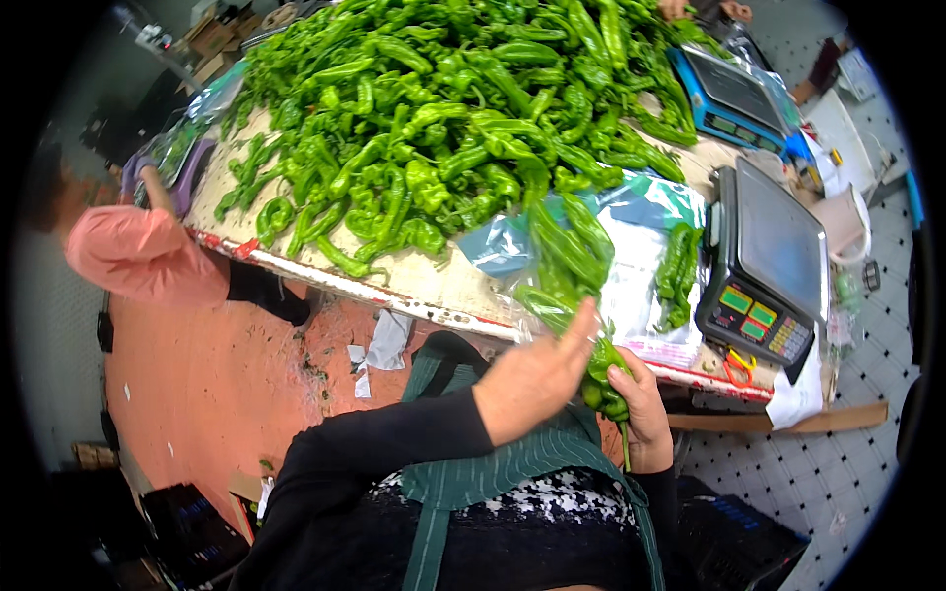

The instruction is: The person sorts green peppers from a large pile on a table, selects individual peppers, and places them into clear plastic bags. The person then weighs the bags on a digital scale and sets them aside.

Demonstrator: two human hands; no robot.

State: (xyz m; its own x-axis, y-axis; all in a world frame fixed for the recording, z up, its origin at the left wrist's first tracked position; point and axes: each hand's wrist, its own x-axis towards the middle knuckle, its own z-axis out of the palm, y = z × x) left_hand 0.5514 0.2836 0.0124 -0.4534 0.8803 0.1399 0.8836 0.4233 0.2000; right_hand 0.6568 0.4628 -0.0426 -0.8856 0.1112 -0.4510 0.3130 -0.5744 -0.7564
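My right hand is closed around a long, wrinkled green pepper, its stem pointing down toward my apron. Close beside it, my left hand has its fingers stretched out against a clear plastic bag at the table's front edge. Long green peppers fill that bag. My left thumb is hidden. Under and around the bag lie printed plastic bags, with a few loose peppers on them.
A big heap of green peppers covers the table. Black scale and blue scale stand at right, near orange-handled scissors. Another person in a pink top works at far left; someone's hand shows at the back.
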